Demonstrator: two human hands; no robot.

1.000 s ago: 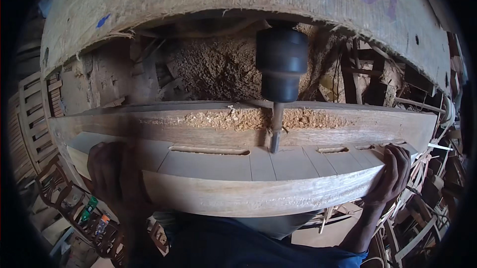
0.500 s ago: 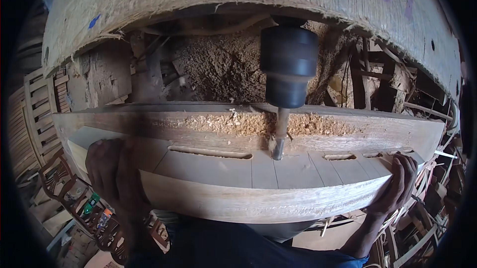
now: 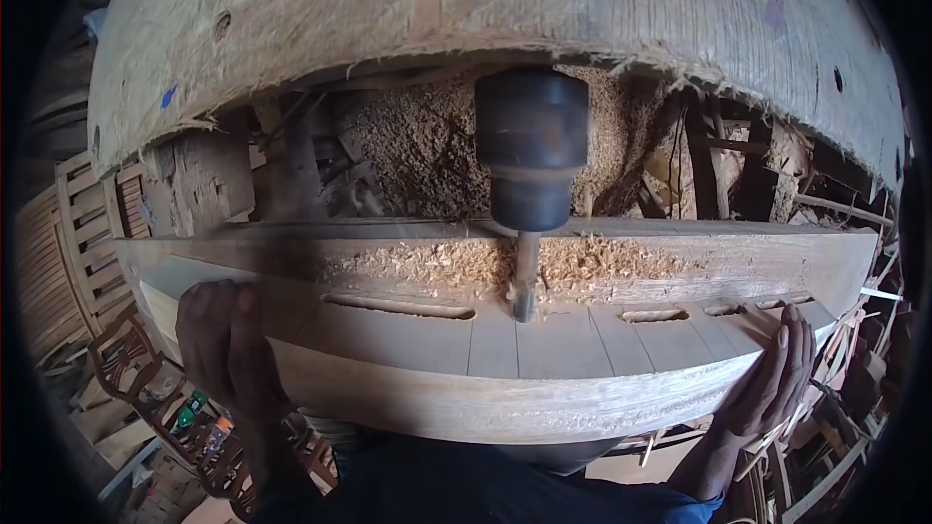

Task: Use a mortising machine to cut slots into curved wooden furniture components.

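A pale curved wooden piece (image 3: pixel 427 403) lies across the view with its bowed side toward me. Its top carries pencil lines and several cut slots; a long slot (image 3: pixel 398 307) is left of the middle and a shorter slot (image 3: pixel 655 315) is to the right. My left hand (image 3: pixel 225 344) is closed over the near edge at the left end. At the right end, my right hand (image 3: pixel 777 378) grips the near side, fingertips at the top edge. Between them a drill bit (image 3: pixel 526 276) in a dark chuck (image 3: pixel 532 135) touches the top between the slots. Neither hand touches the bit.
Behind the piece stands a straight wooden fence (image 3: pixel 757 267) with wood shavings (image 3: pixel 437 262) along it. A broad wooden board (image 3: pixel 437 14) overhangs the chuck. Sawdust (image 3: pixel 427 140) is heaped beyond. Carved chair parts (image 3: pixel 126 359) lie at lower left, scrap sticks (image 3: pixel 825 427) at lower right.
The view has shifted a little, and the overhead board shows more. My right hand's fingers look straighter against the piece. The bit stays near the same pencil line.
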